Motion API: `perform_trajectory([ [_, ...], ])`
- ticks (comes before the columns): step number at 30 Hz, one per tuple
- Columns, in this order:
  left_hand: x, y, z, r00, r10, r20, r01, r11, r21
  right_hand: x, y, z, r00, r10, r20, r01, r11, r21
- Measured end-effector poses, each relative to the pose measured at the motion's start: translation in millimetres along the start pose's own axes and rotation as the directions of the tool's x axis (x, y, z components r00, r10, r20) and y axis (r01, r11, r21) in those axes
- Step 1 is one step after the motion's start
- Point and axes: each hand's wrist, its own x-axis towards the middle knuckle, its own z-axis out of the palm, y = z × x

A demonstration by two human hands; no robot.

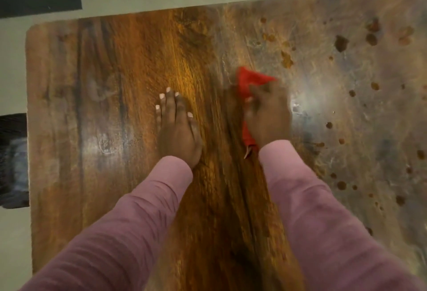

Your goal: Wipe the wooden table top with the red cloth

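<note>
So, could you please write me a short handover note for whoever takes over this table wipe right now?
Left hand: flat on the table top, fingers straight, holding nothing.
Right hand: grips the red cloth and presses it on the wood near the middle; the picture is blurred there.
Done: the left part and the middle strip show glossy, spotless grain.
Left: the right part looks hazy and carries many brown spots, from the far edge down to the near side.
</note>
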Motion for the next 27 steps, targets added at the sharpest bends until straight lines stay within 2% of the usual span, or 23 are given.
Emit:
perform_trajectory([
  [2,21.2,-1.5,-0.4,0.999,0.037,-0.008,-0.036,0.999,0.04,20.6,10.2,-7.6,0.962,0.26,-0.082,-0.262,0.965,-0.018],
  [4,45.6,-2.0,1.5,0.999,0.048,-0.021,-0.046,0.996,0.074,21.8,-0.2,-8.7,0.931,0.352,-0.095,-0.353,0.936,0.007],
  [5,56.0,-2.0,2.0,0.999,0.033,-0.031,-0.031,0.996,0.083,14.4,-9.7,-6.9,0.938,0.339,-0.072,-0.337,0.941,0.043],
  [6,64.5,-1.4,1.9,0.999,0.019,-0.04,-0.016,0.996,0.09,2.8,-19.6,-3.0,0.962,0.268,-0.059,-0.264,0.962,0.066],
  [8,75.9,0.0,2.9,0.999,0.009,-0.044,-0.004,0.993,0.115,-24.2,-40.7,5.5,1.0,0.019,-0.011,-0.018,0.997,0.077],
  [10,79.0,1.4,5.1,0.999,0.017,-0.034,-0.011,0.988,0.152,-26.9,-49.6,16.3,0.984,-0.175,0.037,0.169,0.978,0.124],
  [12,77.8,2.0,6.1,0.999,0.02,-0.035,-0.014,0.986,0.165,-4.7,-45.1,21.2,0.971,-0.238,0.033,0.234,0.968,0.095],
  [14,75.6,1.1,5.6,0.999,0.017,-0.035,-0.011,0.986,0.168,21.1,-31.1,18.8,0.99,-0.138,0.0,0.138,0.99,0.021],
  [16,74.5,0.8,4.9,1.0,0.015,-0.028,-0.01,0.986,0.169,49.0,-9.5,10.6,0.994,0.086,-0.072,-0.088,0.996,-0.022],
  [18,74.0,2.1,5.1,0.999,0.018,-0.027,-0.013,0.984,0.176,64.6,1.3,2.0,0.954,0.274,-0.121,-0.277,0.961,-0.013],
  [20,74.3,3.8,6.3,0.999,0.016,-0.036,-0.009,0.984,0.177,63.3,-7.3,3.7,0.94,0.319,-0.121,-0.32,0.947,0.008],
  [22,75.3,5.0,6.7,0.999,-0.001,-0.037,0.008,0.983,0.182,49.2,-34.2,15.6,0.977,0.199,-0.074,-0.196,0.98,0.045],
  [23,76.2,5.0,6.7,1.0,-0.008,-0.027,0.013,0.983,0.184,39.1,-50.6,22.2,0.996,0.076,-0.038,-0.074,0.995,0.063],
  [25,76.8,4.1,7.1,1.0,-0.016,-0.008,0.017,0.982,0.189,28.1,-68.3,31.5,0.987,-0.156,0.027,0.152,0.982,0.115],
  [26,76.6,4.0,7.6,1.0,-0.008,-0.015,0.01,0.982,0.19,32.7,-67.9,30.9,0.975,-0.221,0.021,0.217,0.969,0.115],
  [27,76.0,3.9,7.8,1.0,0.006,-0.031,0.0,0.982,0.19,42.6,-61.0,30.5,0.974,-0.226,0.011,0.224,0.97,0.09],
])
